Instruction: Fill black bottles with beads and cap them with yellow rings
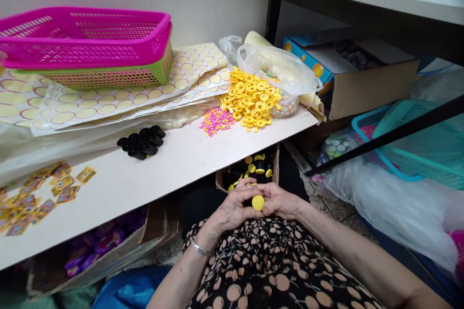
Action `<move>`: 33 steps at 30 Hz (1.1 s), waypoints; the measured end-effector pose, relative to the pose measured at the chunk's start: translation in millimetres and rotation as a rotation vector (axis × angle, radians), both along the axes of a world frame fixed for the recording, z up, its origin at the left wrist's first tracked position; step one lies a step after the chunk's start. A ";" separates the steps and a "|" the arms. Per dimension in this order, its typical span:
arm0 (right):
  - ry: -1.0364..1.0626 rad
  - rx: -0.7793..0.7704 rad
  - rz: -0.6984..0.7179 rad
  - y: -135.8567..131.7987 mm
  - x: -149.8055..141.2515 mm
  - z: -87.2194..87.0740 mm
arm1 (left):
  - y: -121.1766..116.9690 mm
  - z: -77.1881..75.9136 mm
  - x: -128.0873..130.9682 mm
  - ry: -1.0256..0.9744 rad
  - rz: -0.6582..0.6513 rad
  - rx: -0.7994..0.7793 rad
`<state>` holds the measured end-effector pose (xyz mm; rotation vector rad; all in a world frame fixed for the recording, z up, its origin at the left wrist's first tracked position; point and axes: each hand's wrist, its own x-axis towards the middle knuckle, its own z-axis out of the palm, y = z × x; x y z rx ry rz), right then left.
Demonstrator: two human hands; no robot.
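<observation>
Both hands meet low in front of my lap around a round yellow cap (pixel 258 202), whose flat face points up toward me. My left hand (pixel 234 205) has its fingers closed on the cap from the left. From the other side, my right hand (pixel 282 200) pinches it with bent fingers. Whatever lies under the cap is hidden by the fingers. Just beyond the hands, an open carton (pixel 276 166) holds black canisters with yellow caps (pixel 259 164). Several black canisters (pixel 142 142) without yellow caps lie grouped on the white table (pixel 181 159).
On the table are yellow ring-shaped pieces (pixel 250 99), tiny pink and yellow beads (pixel 216 121), small printed packets (pixel 31 200), circle-printed sheets (pixel 195 65) and a pink basket (pixel 108 53) stacked on a green one. Below sits a box of purple packages (pixel 97 244); right, a teal basket (pixel 420 154).
</observation>
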<state>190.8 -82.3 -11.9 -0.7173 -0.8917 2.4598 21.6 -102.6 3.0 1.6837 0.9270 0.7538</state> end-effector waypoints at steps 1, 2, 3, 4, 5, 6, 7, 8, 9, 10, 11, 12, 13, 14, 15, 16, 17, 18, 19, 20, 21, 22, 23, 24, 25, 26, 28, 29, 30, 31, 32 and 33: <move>0.012 -0.017 0.013 1.4 -0.3 -0.6 | -1.1 -2.2 -2.3 -0.018 0.051 -0.020; 0.016 -0.029 0.020 2.4 -1.1 -0.7 | -2.0 -4.0 -4.0 -0.031 0.092 -0.032; 0.014 -0.036 0.023 3.0 -2.4 -0.6 | -2.6 -5.2 -4.9 -0.038 0.117 -0.033; 0.008 -0.038 0.022 3.3 -4.4 -0.3 | -2.9 -6.1 -5.0 -0.042 0.134 -0.022; -0.002 -0.033 0.016 3.3 -7.0 0.3 | -2.9 -6.8 -4.4 -0.041 0.146 0.001; -0.015 -0.015 0.000 3.2 -10.2 1.1 | -2.8 -7.2 -3.2 -0.036 0.156 0.031; -0.028 0.017 -0.024 3.3 -13.8 1.7 | -2.5 -7.5 -1.8 -0.030 0.171 0.064; -0.042 0.058 -0.055 3.8 -17.6 2.1 | -1.9 -7.9 -0.5 -0.025 0.186 0.098; -0.056 0.101 -0.087 5.0 -21.3 1.8 | -1.0 -8.3 0.0 -0.019 0.206 0.131; -0.077 0.138 -0.111 7.1 -24.9 0.7 | 0.4 -8.7 -0.7 -0.012 0.225 0.166; -0.115 0.171 -0.125 10.2 -28.2 -1.4 | 2.2 -9.0 -3.3 0.012 0.227 0.201; -0.177 0.211 -0.119 14.3 -31.2 -4.4 | 4.4 -8.9 -8.3 0.041 0.242 0.240; -0.266 0.278 -0.101 19.1 -34.1 -8.4 | 6.9 -8.2 -15.9 0.070 0.276 0.276; -0.381 0.388 -0.082 24.2 -36.8 -12.9 | 9.6 -6.9 -26.4 0.096 0.336 0.312; -0.510 0.535 -0.058 29.3 -39.6 -17.6 | 12.2 -4.8 -39.7 0.120 0.428 0.346; -0.635 0.709 -0.033 33.9 -42.6 -22.2 | 14.6 -2.2 -55.7 0.141 0.551 0.376; -0.738 0.887 -0.001 37.8 -45.8 -26.5 | 16.7 0.9 -74.0 0.168 0.696 0.398; -0.811 1.049 0.036 40.9 -49.2 -30.3 | 18.7 4.0 -94.0 0.210 0.857 0.418; -0.857 1.178 0.077 43.5 -53.0 -33.7 | 20.4 7.0 -115.0 0.257 1.039 0.422; -0.885 1.267 0.123 46.0 -57.0 -36.9 | 22.2 9.5 -136.4 0.309 1.225 0.407; -0.914 1.322 0.166 48.6 -61.1 -40.0 | 24.2 11.4 -157.3 0.352 1.416 0.384; -0.954 1.351 0.198 51.7 -65.3 -43.3 | 26.5 12.4 -176.9 0.391 1.561 0.342; -1.004 1.364 0.223 55.6 -69.4 -46.9 | 29.3 12.6 -194.8 0.419 1.664 0.294; -1.051 1.369 0.243 60.0 -73.1 -50.6 | 32.6 11.8 -210.2 0.445 1.725 0.249; -1.084 1.373 0.261 64.7 -76.2 -54.4 | 36.4 10.1 -222.9 0.453 1.743 0.208; -1.098 1.379 0.271 69.5 -78.4 -58.0 | 40.6 7.7 -232.8 0.425 1.730 0.176; -1.069 1.383 0.263 77.4 -79.5 -62.7 | 48.9 1.7 -244.4 0.323 1.656 0.119; -1.047 1.373 0.247 79.9 -78.4 -63.3 | 52.6 -1.4 -247.1 0.261 1.615 0.106; -1.031 1.362 0.231 81.1 -76.4 -62.5 | 55.6 -4.1 -248.3 0.197 1.587 0.099; -1.021 1.346 0.220 80.9 -73.6 -60.1 | 57.7 -6.4 -248.5 0.140 1.573 0.096; -1.008 1.321 0.219 79.4 -70.4 -56.2 | 59.0 -8.0 -248.3 0.093 1.568 0.097; -0.991 1.303 0.224 76.6 -66.8 -50.9 | 59.2 -8.8 -247.6 0.061 1.573 0.098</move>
